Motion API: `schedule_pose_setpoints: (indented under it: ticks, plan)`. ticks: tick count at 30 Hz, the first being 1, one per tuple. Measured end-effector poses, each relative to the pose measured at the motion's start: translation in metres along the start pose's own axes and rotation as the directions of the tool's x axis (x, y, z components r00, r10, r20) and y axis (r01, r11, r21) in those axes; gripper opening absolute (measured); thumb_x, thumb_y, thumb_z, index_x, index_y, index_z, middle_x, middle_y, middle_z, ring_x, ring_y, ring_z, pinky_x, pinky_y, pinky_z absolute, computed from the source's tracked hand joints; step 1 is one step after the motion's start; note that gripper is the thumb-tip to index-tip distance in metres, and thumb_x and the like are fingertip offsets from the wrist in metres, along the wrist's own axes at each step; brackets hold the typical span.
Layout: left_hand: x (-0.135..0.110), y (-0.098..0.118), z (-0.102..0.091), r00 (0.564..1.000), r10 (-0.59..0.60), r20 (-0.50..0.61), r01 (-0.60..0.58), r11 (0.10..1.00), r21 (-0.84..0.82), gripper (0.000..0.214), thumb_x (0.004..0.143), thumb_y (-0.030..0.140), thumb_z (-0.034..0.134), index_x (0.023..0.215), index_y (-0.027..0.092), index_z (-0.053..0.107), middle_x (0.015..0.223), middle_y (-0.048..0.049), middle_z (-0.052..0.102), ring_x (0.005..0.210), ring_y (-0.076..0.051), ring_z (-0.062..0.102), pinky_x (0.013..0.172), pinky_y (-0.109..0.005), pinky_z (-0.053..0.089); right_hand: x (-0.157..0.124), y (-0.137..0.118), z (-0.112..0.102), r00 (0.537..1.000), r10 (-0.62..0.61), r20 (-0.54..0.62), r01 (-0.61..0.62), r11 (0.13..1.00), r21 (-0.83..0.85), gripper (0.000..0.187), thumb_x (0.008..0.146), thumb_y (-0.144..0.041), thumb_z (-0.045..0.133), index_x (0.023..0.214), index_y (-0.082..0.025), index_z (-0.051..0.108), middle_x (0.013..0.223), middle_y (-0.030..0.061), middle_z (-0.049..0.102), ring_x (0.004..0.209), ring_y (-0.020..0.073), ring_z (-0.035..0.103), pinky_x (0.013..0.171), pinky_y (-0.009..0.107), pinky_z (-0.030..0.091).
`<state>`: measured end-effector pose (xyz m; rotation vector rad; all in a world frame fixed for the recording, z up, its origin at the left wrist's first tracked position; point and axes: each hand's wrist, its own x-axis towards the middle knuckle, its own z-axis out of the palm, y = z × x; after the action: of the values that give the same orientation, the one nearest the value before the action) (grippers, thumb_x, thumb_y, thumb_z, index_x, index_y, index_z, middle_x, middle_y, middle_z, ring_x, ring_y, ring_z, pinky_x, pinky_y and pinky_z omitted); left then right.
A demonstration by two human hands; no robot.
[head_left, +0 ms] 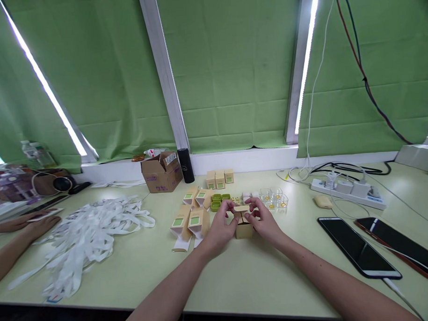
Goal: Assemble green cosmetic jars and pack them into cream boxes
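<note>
A small tan cardboard box [243, 227] stands on the pale green table [260, 271] in front of me. My left hand [221, 225] grips its left side, fingers curled over the top flap. Its right side is gripped by my right hand [262, 219], thumb and fingers pinched on the flap. Left of the box lie several flat tan cartons with green windows [188, 222]. Just behind are small green caps [218, 200] and clear little cups with gold pieces [274, 198].
Three upright tan boxes [220, 178], a brown cardboard box [161, 171] and a black cylinder [186, 165] stand near the window sill. White ribbons [86, 235] pile at left, by another person's hands [30, 223]. Two phones [357, 247] and a power strip [348, 191] lie right.
</note>
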<state>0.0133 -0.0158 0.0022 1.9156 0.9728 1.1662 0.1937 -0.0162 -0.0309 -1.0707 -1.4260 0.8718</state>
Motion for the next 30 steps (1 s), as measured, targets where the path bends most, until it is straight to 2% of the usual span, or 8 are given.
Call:
schedule_pose_setpoints:
  ticks: [3, 7, 11, 15, 20, 25, 30]
  plan:
    - [0.0, -0.001, -0.001, 1.0, 0.003, 0.011, -0.003, 1.0, 0.014, 0.019, 0.087, 0.016, 0.059, 0.104, 0.023, 0.055, 0.111, -0.0051, 0.065, 0.107, -0.022, 0.058, 0.091, -0.035, 0.041, -0.002, -0.004, 0.0, 0.998, -0.053, -0.03, 0.053, 0.998, -0.026, 0.03, 0.082, -0.035, 0.065, 0.11, -0.026, 0.059, 0.091, -0.0005, 0.05, 0.072, 0.0158, 0.054, 0.065, 0.03, 0.048]
    - [0.001, -0.002, -0.002, 1.0, 0.01, 0.001, -0.01, 1.0, 0.018, 0.017, 0.082, 0.012, 0.057, 0.095, 0.022, 0.057, 0.108, -0.004, 0.068, 0.106, -0.022, 0.06, 0.091, -0.035, 0.041, -0.004, -0.008, -0.001, 0.991, -0.126, -0.055, 0.124, 0.991, -0.043, 0.024, 0.081, -0.03, 0.064, 0.105, -0.025, 0.064, 0.085, 0.0005, 0.051, 0.073, 0.0179, 0.052, 0.059, 0.028, 0.046]
    - [0.001, -0.001, -0.003, 0.999, 0.033, 0.002, -0.033, 0.999, 0.012, 0.013, 0.08, 0.013, 0.058, 0.089, 0.022, 0.055, 0.103, -0.0035, 0.069, 0.103, -0.022, 0.062, 0.09, -0.035, 0.041, -0.007, -0.014, -0.005, 0.972, -0.215, -0.092, 0.209, 0.975, -0.07, 0.015, 0.086, -0.031, 0.061, 0.098, -0.025, 0.067, 0.081, 0.0013, 0.054, 0.072, 0.0186, 0.053, 0.059, 0.029, 0.045]
    - [0.001, 0.001, -0.002, 0.999, 0.039, -0.008, -0.039, 0.999, 0.005, 0.007, 0.083, 0.017, 0.059, 0.086, 0.021, 0.055, 0.102, -0.0042, 0.069, 0.104, -0.022, 0.062, 0.09, -0.035, 0.042, -0.01, -0.02, -0.008, 0.953, -0.296, -0.071, 0.289, 0.952, -0.101, 0.013, 0.09, -0.036, 0.061, 0.092, -0.025, 0.067, 0.08, 0.003, 0.058, 0.071, 0.0196, 0.055, 0.06, 0.031, 0.046]
    - [0.002, 0.0, -0.009, 0.996, 0.082, -0.042, -0.083, 0.996, -0.019, 0.009, 0.084, 0.018, 0.058, 0.092, 0.021, 0.06, 0.107, -0.0069, 0.069, 0.107, -0.023, 0.062, 0.094, -0.036, 0.045, -0.01, -0.02, -0.009, 0.937, -0.346, -0.044, 0.336, 0.93, -0.148, 0.011, 0.087, -0.036, 0.066, 0.086, -0.026, 0.066, 0.075, 0.0024, 0.059, 0.064, 0.0184, 0.051, 0.058, 0.033, 0.045]
    - [0.002, -0.001, -0.02, 0.97, 0.234, -0.065, -0.222, 0.964, 0.148, 0.008, 0.092, 0.027, 0.059, 0.093, 0.022, 0.065, 0.098, -0.0082, 0.067, 0.099, -0.025, 0.059, 0.091, -0.039, 0.046, -0.01, -0.017, -0.009, 0.926, -0.376, -0.038, 0.365, 0.916, -0.165, 0.006, 0.086, -0.032, 0.066, 0.085, -0.026, 0.065, 0.072, 0.0013, 0.056, 0.063, 0.0189, 0.05, 0.058, 0.033, 0.043]
    - [-0.002, -0.001, -0.022, 0.943, 0.332, 0.037, -0.327, 0.896, 0.302, 0.007, 0.09, 0.026, 0.064, 0.096, 0.023, 0.067, 0.083, -0.0057, 0.064, 0.087, -0.025, 0.056, 0.086, -0.04, 0.042, -0.011, -0.016, -0.01, 0.913, -0.407, 0.005, 0.4, 0.895, -0.2, 0.003, 0.085, -0.027, 0.066, 0.082, -0.027, 0.064, 0.071, 0.0014, 0.055, 0.063, 0.0192, 0.049, 0.059, 0.033, 0.041]
